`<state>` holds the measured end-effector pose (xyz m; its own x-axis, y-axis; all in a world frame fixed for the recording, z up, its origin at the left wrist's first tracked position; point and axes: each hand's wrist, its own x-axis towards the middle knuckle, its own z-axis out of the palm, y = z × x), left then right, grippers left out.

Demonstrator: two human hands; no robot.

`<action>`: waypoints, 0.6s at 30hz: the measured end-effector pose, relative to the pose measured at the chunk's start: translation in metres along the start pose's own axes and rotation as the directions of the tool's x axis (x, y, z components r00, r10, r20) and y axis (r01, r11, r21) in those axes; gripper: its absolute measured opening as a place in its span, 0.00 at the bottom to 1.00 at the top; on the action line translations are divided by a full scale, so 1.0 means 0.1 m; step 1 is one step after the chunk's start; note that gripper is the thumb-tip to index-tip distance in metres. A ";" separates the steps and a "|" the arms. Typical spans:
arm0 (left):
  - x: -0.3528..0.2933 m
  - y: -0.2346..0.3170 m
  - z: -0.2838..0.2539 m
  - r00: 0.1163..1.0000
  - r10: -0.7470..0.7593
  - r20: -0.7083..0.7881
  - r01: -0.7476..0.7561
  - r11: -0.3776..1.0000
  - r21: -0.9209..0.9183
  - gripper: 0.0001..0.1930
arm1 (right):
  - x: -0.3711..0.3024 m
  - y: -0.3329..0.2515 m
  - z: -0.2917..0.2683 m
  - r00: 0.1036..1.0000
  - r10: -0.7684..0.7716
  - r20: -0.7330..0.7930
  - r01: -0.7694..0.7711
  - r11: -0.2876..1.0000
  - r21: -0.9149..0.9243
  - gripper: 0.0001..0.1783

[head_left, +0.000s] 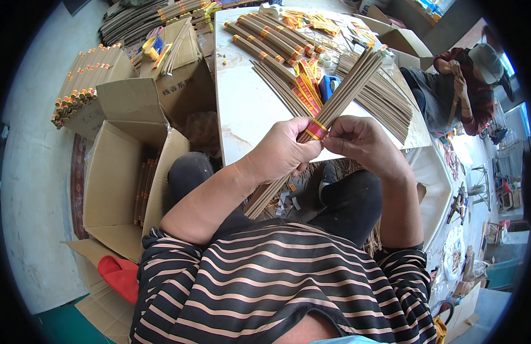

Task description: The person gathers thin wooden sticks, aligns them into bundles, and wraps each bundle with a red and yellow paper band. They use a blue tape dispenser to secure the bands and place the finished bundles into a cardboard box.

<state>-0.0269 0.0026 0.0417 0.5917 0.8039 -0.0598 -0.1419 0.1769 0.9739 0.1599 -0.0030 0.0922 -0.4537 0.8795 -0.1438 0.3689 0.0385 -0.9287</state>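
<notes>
A bundle of brown incense sticks (352, 86) slants across in front of me, its upper end over the table and its lower end down by my lap. My left hand (282, 144) is closed around the bundle near its middle. Round the sticks, just above my left fingers, lies a red and yellow paper band (316, 130). My right hand (363, 144) pinches at the right edge of this band with thumb and fingers; the fingertips partly hide what they hold. Loose incense sticks (386, 100) lie spread on the table beyond my right hand.
On the white table (234, 109) lie banded bundles (265, 37), red and yellow paper strips (307, 86) and a blue object (329, 87). An open carton (113, 195) at left holds bundles. More bundles (88, 86) are stacked behind it. Another person (466, 86) sits at far right.
</notes>
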 end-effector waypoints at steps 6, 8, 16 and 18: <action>0.00 -0.02 -0.02 1.000 0.022 -0.010 -0.021 0.999 0.035 0.12 | -0.05 -0.04 -0.01 1.000 0.008 -0.007 -0.008 0.999 0.053 0.08; 0.01 -0.03 -0.04 1.000 0.001 -0.003 -0.001 1.000 0.028 0.15 | -0.08 -0.07 -0.03 0.999 0.000 0.034 -0.004 0.994 0.109 0.08; 0.01 -0.02 -0.03 1.000 -0.001 -0.003 0.001 1.000 -0.006 0.16 | 0.02 -0.08 0.03 0.995 0.010 0.096 -0.019 0.995 0.093 0.05; 0.00 -0.01 -0.03 1.000 0.001 0.003 -0.001 1.000 0.001 0.14 | 0.04 -0.02 0.03 0.998 0.007 0.066 -0.011 0.998 0.055 0.05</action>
<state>-0.0289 0.0045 0.0404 0.5940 0.8024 -0.0582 -0.1415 0.1754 0.9743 0.1552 -0.0004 0.0922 -0.5034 0.8466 -0.1727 0.3285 0.0027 -0.9445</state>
